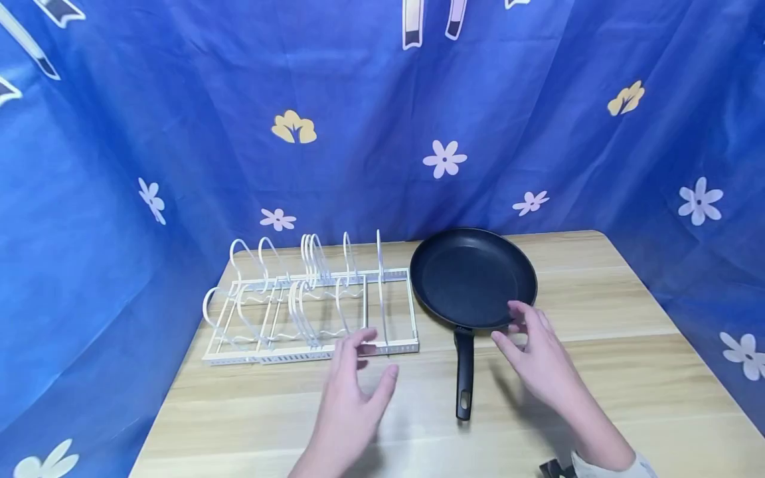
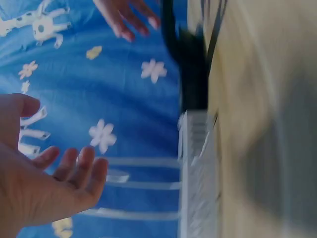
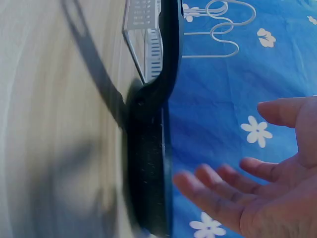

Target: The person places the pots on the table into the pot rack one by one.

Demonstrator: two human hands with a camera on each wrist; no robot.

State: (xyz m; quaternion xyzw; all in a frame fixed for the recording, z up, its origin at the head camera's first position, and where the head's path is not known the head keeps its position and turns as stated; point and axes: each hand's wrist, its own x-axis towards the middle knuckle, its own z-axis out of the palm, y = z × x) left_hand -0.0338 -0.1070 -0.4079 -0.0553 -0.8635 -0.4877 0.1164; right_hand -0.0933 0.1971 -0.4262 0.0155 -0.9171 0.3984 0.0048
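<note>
A black frying pan [image 1: 472, 275] lies flat on the table, its handle [image 1: 464, 378] pointing toward the near edge. Left of it stands a white wire rack [image 1: 281, 355] with several upright loops. My right hand [image 1: 540, 358] hovers by the pan's near right rim, fingers relaxed and holding nothing; the right wrist view shows its fingers [image 3: 213, 186] spread apart from the pan [image 3: 148, 183]. Over the rack's front right part my left hand [image 1: 349, 398] is held with thumb and fingers apart, nothing between them. In the left wrist view that hand [image 2: 54, 183] is likewise bare.
A pale wood-grain table [image 1: 627, 372] bears everything. Blue patterned cloth [image 1: 358, 166] hangs behind it and along both sides. The rack's right end sits close beside the pan. A small black object [image 1: 556, 469] shows at the right sleeve.
</note>
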